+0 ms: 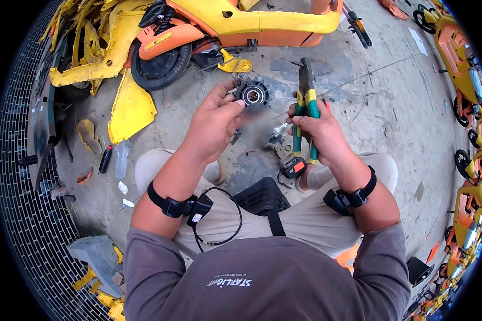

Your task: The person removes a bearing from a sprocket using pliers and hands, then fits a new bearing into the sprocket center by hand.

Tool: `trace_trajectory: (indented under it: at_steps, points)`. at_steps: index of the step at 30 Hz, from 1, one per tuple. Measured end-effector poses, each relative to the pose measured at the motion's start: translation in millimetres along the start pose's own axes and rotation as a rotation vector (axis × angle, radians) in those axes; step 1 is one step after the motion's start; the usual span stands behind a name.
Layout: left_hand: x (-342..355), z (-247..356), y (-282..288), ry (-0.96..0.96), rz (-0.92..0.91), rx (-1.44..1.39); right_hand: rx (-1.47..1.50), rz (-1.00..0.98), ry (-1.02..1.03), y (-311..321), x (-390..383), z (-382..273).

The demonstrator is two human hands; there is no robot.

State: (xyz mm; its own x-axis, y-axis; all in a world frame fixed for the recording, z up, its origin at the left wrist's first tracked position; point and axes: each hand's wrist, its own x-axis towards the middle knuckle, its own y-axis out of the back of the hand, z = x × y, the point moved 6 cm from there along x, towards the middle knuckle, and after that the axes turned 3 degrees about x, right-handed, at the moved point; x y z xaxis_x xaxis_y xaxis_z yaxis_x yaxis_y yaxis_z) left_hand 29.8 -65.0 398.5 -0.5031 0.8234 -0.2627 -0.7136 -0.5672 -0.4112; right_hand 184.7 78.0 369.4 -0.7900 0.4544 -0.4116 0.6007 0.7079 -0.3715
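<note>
At left, on rough grey concrete (391,109), there's a glossy dark bottle (106,159), red-capped, contents unclear. Now the left hand (214,123) pinches a black toothed hub (263,86), mid-scene, its round metal bearing (258,95) facing up. And the right hand (318,127) wraps smooth green-and-yellow handles on dark metal pliers (305,84)!

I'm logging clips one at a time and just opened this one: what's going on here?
A person's left hand holds up a black toothed round part with a metal ring at its centre. The right hand grips green-and-yellow-handled pliers, jaws pointing away from the body. The pliers are off to the part's right, not touching it. Beyond the hands is a yellow and orange scooter.
</note>
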Motion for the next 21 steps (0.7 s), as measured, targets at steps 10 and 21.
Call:
trace_trajectory:
  at_steps: [10, 21]
  points:
    - [-1, -4, -7, 0.012, -0.014, 0.016, 0.048, -0.036, -0.007, -6, -4, 0]
    - [-2, -16, -13, 0.053, 0.049, 0.084, 0.001, -0.091, 0.044, -16, -7, -6]
